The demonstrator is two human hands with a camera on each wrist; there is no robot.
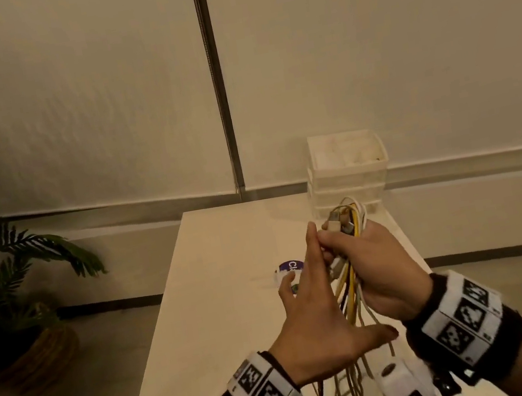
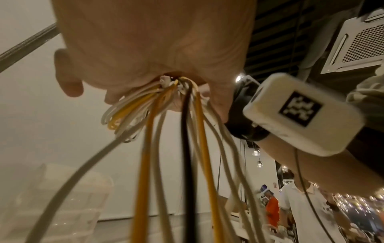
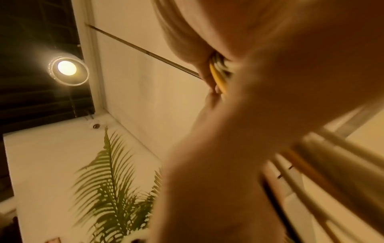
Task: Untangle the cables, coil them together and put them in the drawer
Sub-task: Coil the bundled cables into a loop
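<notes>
A bundle of yellow, white and black cables (image 1: 351, 272) is gripped in my right hand (image 1: 371, 258) above the white table (image 1: 222, 325). Folded loops and plug ends stick up out of the fist, and the long strands hang down to the table's near edge. My left hand (image 1: 314, 299) stands beside the bundle with straight fingers, its palm against the cables. In the left wrist view the right hand (image 2: 155, 49) shows from below, with the cables (image 2: 187, 148) streaming out of it. The right wrist view is blurred; a yellow cable (image 3: 218, 77) shows between the fingers. The clear plastic drawer unit (image 1: 348, 169) stands at the table's far right.
A small round item with a purple label (image 1: 290, 267) lies on the table behind my left hand. A potted palm (image 1: 23, 272) stands on the floor to the left. The wall runs behind the table, and the drawer unit (image 2: 62, 197) is also in the left wrist view.
</notes>
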